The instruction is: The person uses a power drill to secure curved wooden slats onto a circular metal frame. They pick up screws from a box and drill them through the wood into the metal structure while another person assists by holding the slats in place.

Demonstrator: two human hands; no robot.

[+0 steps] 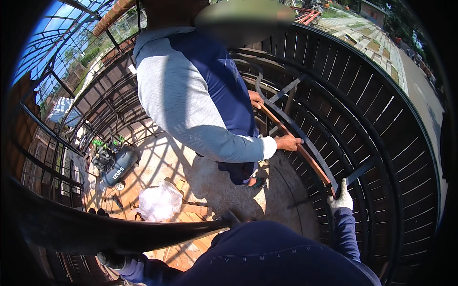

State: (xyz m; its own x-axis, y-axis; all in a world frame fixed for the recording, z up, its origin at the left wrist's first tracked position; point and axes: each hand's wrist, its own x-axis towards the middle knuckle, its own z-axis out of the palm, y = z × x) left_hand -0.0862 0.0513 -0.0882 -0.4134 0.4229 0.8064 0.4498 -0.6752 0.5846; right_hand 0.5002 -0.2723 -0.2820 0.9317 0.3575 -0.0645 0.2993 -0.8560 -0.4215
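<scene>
In head view: holds, with fingers of gloved right hand [340,200] closed, near end of reddish-brown strip [312,162] at right, along curved grey rail [296,129]; shows co-worker's hands [286,142] farther along. Lists shadowed left hand [112,260], near left, by dark curved beam [119,236], fingers impossible to tell; blue compressor [121,164], far left.

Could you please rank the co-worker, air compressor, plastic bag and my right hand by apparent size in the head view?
1. Co-worker
2. Air compressor and plastic bag: too alike to rank
3. Your right hand
</scene>
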